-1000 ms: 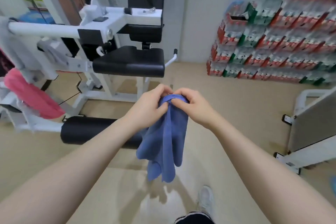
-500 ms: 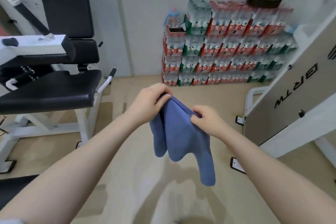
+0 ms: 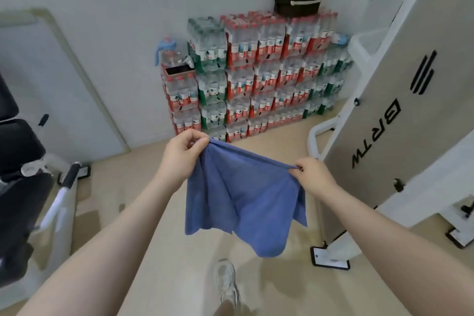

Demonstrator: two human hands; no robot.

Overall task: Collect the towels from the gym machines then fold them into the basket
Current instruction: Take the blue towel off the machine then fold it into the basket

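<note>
Currently, we hold one blue towel (image 3: 241,195) in the air, above the beige floor (image 3: 159,251) and in front of our body. Our left hand (image 3: 183,155) pinches the upper left corner with curled fingers; our right hand (image 3: 311,174) pinches the upper right corner between thumb and fingertips. The top edge runs taut between both hands. The cloth below hangs in loose vertical folds, with an uneven lower hem that dips lowest toward the right. The fabric is a plain, matte mid-blue.

Compared with half a second ago, our hands have moved apart, and the towel has changed from a bunched drape to a spread sheet. The view has also turned right: the black gym seat (image 3: 18,187) now sits at the left edge. The dark basket (image 3: 297,1) rests on top of the stacked water-bottle packs (image 3: 256,77) against the wall, well apart from the towel. One white shoe (image 3: 225,282) shows below.
</note>
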